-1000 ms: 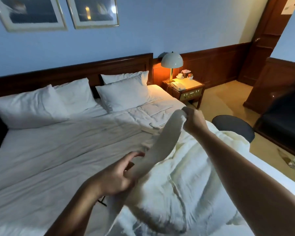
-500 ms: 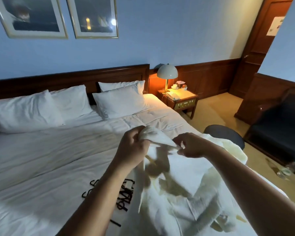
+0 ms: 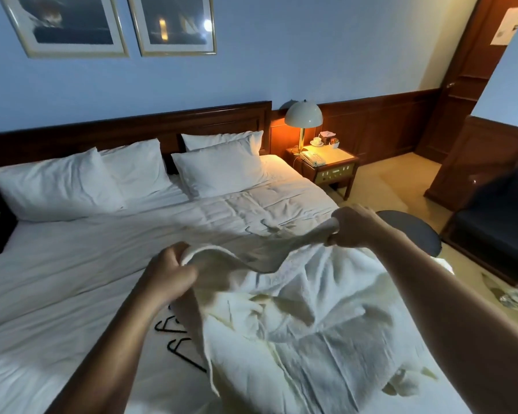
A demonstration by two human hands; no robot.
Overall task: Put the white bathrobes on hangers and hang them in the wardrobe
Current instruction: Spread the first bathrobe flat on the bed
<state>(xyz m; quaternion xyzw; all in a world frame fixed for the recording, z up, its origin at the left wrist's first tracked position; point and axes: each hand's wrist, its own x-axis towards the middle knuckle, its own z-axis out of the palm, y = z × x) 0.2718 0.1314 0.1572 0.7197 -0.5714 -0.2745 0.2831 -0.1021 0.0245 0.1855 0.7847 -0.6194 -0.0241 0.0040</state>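
Observation:
A white bathrobe [image 3: 320,333] lies bunched on the right half of the bed [image 3: 72,279], its upper edge lifted off the sheet. My left hand [image 3: 169,274] grips that edge at its left end. My right hand [image 3: 352,227] pinches the same edge further right and higher, so the cloth stretches between both hands. Black hangers [image 3: 181,343] lie on the sheet just left of the robe, partly hidden under it and behind my left forearm. No wardrobe is in view.
Several white pillows [image 3: 216,168] lean on the dark wooden headboard [image 3: 126,130]. A nightstand [image 3: 323,167] with a lit lamp [image 3: 303,115] and phone stands right of the bed. A round dark stool [image 3: 413,231], a dark armchair [image 3: 497,222] and a wooden door [image 3: 473,70] are at the right.
My hands have moved apart along the robe's edge: the left went down and left, the right went right. The cloth between them is now spread wide. The camera tilted down slightly.

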